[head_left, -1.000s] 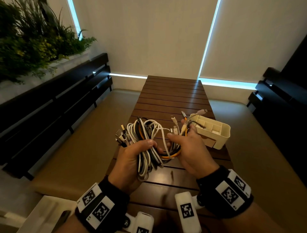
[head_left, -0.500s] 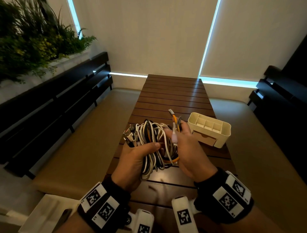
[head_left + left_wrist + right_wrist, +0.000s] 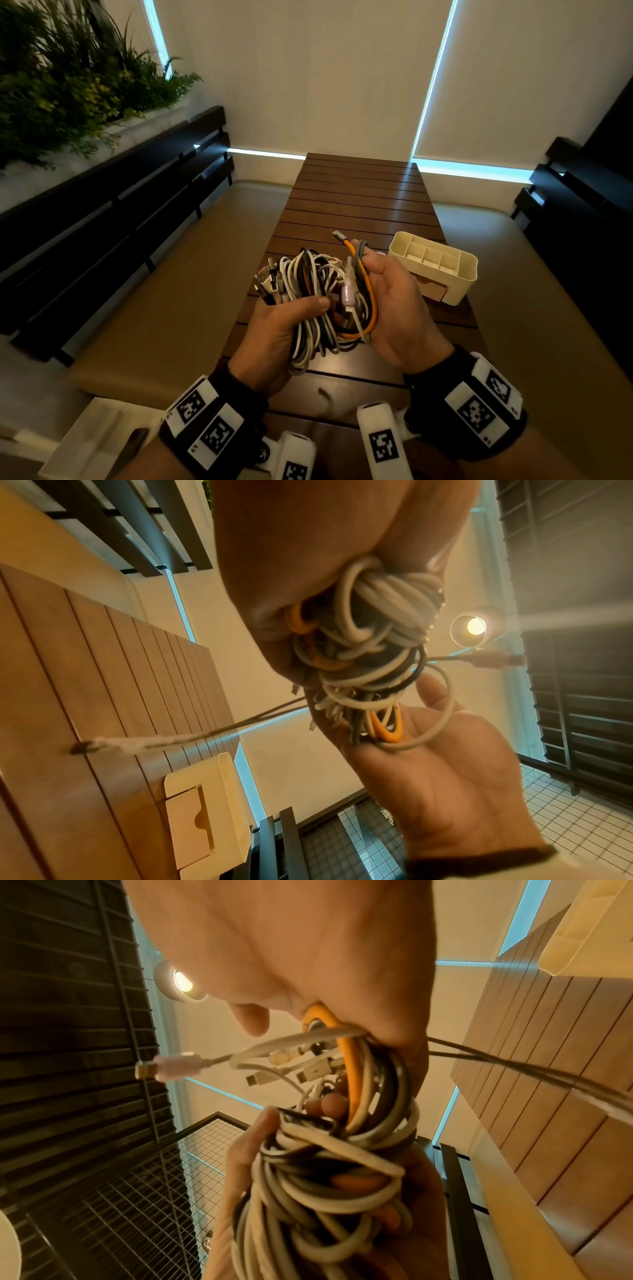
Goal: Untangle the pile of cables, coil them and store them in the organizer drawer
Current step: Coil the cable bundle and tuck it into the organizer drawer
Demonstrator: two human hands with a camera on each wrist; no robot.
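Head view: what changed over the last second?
The right hand came in from over the organizer toward the cable bundle, carrying the orange cable and grey strands with it; its palm now lies against the bundle's right side. The left hand kept gripping the bundle. The organizer stayed on the table, its drawer closed.

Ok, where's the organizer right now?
In the head view, the cream plastic organizer sits on the brown slatted wooden table, right of the right hand.
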